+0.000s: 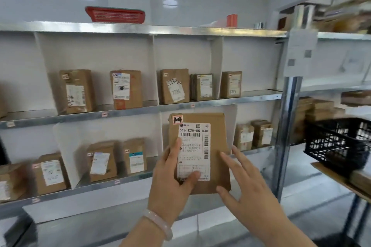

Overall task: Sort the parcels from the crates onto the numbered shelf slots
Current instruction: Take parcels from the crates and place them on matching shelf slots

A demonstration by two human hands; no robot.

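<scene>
Metal shelf [140, 109], flat cardboard parcel [218, 146], left hand [170, 184]

the parcel [216, 146] in my left grip [170, 176] is matt brown cardboard, slightly creased, with a smooth white paper label [195, 146] printed in black and a small red-edged sticker [177, 120] at its top corner. the shelf [220, 100] edges are bright galvanised metal with a dull sheen, and the upright post [289, 126] has the same streaky zinc finish. the dividers [152, 66] look like smooth matt white board. the other parcels [127, 91] are the same rough brown cardboard with paper labels. the black crate [337, 142] is lattice plastic, faintly glossy; the red crate [115, 14] on top is plastic too. my bracelet [158, 223] is pale, smooth and translucent.
</scene>
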